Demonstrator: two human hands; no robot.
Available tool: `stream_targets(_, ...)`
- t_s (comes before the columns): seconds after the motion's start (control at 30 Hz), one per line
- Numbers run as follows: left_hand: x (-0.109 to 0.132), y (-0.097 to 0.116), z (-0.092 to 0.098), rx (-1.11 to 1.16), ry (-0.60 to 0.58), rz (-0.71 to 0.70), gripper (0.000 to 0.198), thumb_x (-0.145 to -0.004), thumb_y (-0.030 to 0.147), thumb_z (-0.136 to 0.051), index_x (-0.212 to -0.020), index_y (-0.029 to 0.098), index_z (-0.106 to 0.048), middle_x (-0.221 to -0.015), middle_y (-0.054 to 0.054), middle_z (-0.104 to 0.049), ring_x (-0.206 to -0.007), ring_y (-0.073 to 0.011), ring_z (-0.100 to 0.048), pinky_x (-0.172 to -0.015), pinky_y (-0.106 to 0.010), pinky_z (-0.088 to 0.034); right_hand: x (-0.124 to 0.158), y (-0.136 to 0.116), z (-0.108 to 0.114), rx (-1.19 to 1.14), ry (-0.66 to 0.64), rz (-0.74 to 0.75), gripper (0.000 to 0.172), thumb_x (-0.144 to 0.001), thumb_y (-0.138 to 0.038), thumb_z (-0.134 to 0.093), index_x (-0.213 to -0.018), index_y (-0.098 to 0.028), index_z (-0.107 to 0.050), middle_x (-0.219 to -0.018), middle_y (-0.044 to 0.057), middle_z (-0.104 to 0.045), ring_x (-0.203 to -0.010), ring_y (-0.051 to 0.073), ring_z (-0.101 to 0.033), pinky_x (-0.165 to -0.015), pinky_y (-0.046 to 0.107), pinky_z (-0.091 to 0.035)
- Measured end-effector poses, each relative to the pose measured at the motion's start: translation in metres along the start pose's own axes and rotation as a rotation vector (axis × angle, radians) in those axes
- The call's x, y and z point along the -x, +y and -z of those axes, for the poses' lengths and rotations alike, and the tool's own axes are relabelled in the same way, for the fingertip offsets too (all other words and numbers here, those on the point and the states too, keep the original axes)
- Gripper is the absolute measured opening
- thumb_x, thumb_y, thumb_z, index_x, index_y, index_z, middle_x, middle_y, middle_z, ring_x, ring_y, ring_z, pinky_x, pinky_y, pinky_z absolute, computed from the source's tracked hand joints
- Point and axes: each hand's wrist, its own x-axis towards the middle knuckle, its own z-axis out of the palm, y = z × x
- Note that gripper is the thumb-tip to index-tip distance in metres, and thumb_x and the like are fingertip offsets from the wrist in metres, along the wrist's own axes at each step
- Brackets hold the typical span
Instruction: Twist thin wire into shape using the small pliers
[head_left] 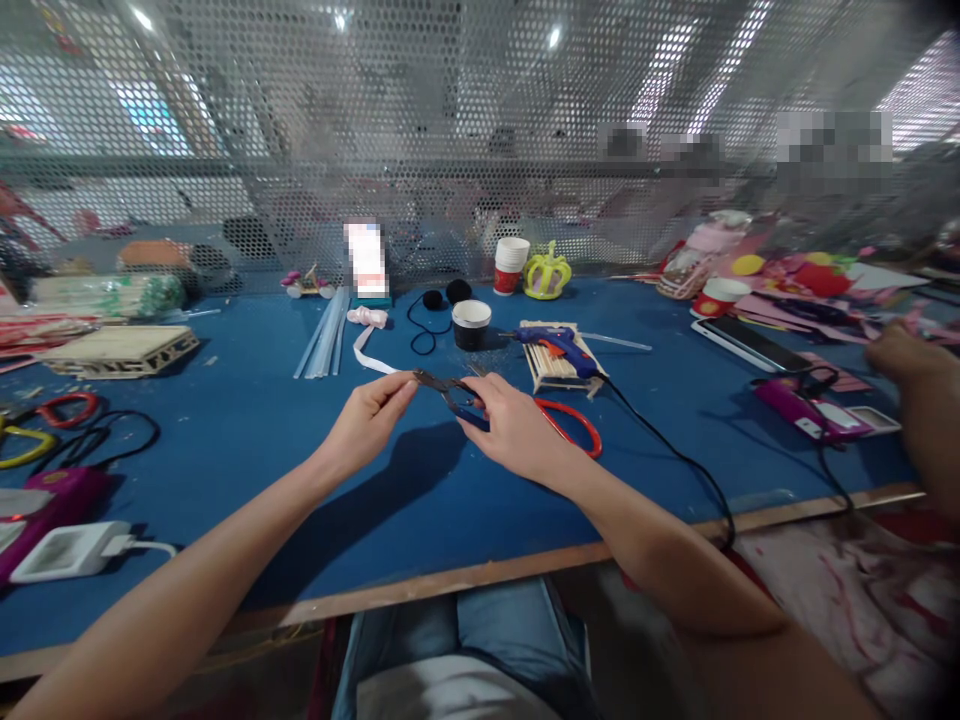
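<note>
My right hand is wrapped round the dark blue handles of a pair of pliers, whose jaws point left. My left hand is pinched closed at the jaw tips; whatever lies between its fingers is too small to make out. Behind the left hand, a white ribbon trails from a pink bow-like piece. Beyond the pliers stands a dark cup with a white rim. Red-handled scissors lie beside my right hand, partly hidden by it.
A blue glue gun rests on a small wooden stick rack, its cord running to the front edge. Clear glue sticks and a phone are behind. Purple power strips lie at both sides. A co-worker's hand is at right.
</note>
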Motion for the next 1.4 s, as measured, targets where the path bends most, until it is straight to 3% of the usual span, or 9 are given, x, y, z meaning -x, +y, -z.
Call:
stream_targets(0.17, 0.0, -0.001, 0.0, -0.035, 0.011, -0.01, 0.034, -0.084, 0.039, -0.043, -0.101, 0.016, -0.061, -0.054, 0.004, -0.032, -0.05, -0.0082, -0.028, -0.045, -0.02, -0.023, -0.001, 0.002, -0.002, -0.04, -0.011, -0.015, 0.026, -0.08, -0.023, -0.052, -0.104, -0.013, -0.055, -0.086, 0.007, -0.057, -0.073, 0.016, -0.053, -0.069, 0.03, -0.044)
stream_targets(0.4, 0.001, 0.0, 0.001, -0.306, 0.074, -0.111, 0.027, -0.086, 0.03, -0.039, -0.083, 0.014, -0.061, -0.057, 0.001, -0.049, -0.053, -0.0089, -0.041, -0.054, -0.02, -0.032, 0.0, 0.007, -0.009, -0.112, -0.014, -0.018, 0.038, -0.081, -0.033, -0.053, -0.113, -0.013, -0.05, -0.091, 0.008, -0.055, -0.075, 0.016, -0.053, -0.069, 0.03, -0.045)
stream_targets(0.57, 0.002, -0.002, 0.001, -0.471, 0.124, -0.167, 0.03, -0.087, 0.029, -0.038, -0.095, 0.014, -0.063, -0.059, 0.0, -0.054, -0.052, -0.0096, -0.043, -0.054, -0.019, -0.032, 0.0, 0.008, -0.013, -0.156, -0.055, -0.023, 0.037, -0.081, -0.037, -0.052, -0.111, -0.014, -0.051, -0.091, 0.008, -0.056, -0.075, 0.015, -0.053, -0.07, 0.031, -0.044)
stream_targets(0.7, 0.002, -0.009, 0.001, -0.621, 0.188, -0.257, 0.032, -0.088, 0.03, -0.038, -0.101, 0.016, -0.064, -0.077, -0.006, -0.065, -0.062, -0.0124, -0.053, -0.057, -0.02, -0.034, 0.0, 0.005, -0.014, -0.201, -0.077, -0.035, 0.036, -0.082, -0.036, -0.051, -0.11, -0.013, -0.051, -0.092, 0.008, -0.057, -0.078, 0.016, -0.053, -0.072, 0.031, -0.044)
stream_targets(0.9, 0.004, -0.011, -0.002, -0.821, 0.239, -0.241, 0.032, -0.088, 0.027, -0.037, -0.102, 0.019, -0.065, -0.084, -0.008, -0.069, -0.061, -0.0137, -0.054, -0.053, -0.022, -0.028, 0.001, 0.001, -0.017, -0.21, -0.065, -0.064, 0.038, -0.082, -0.036, -0.051, -0.111, -0.011, -0.05, -0.093, 0.009, -0.056, -0.078, 0.016, -0.053, -0.073, 0.031, -0.044)
stream_targets(1.23, 0.005, -0.007, -0.003, -0.885, 0.289, -0.269, 0.03, -0.087, 0.026, -0.039, -0.1, 0.021, -0.065, -0.082, -0.007, -0.069, -0.053, -0.0117, -0.051, -0.048, -0.024, -0.021, 0.002, -0.007, -0.018, -0.153, -0.016, -0.075, 0.022, -0.083, -0.03, -0.049, -0.095, -0.013, -0.055, -0.084, 0.007, -0.057, -0.073, 0.015, -0.053, -0.069, 0.029, -0.042)
stream_targets(1.4, 0.004, -0.008, -0.003, -0.992, 0.31, -0.297, 0.031, -0.088, 0.027, -0.037, -0.099, 0.022, -0.066, -0.076, -0.004, -0.069, -0.049, -0.0114, -0.051, -0.046, -0.024, -0.019, 0.002, -0.006, -0.021, -0.167, -0.019, -0.082, 0.019, -0.083, -0.028, -0.049, -0.094, -0.014, -0.056, -0.086, 0.007, -0.059, -0.079, 0.016, -0.054, -0.072, 0.03, -0.042)
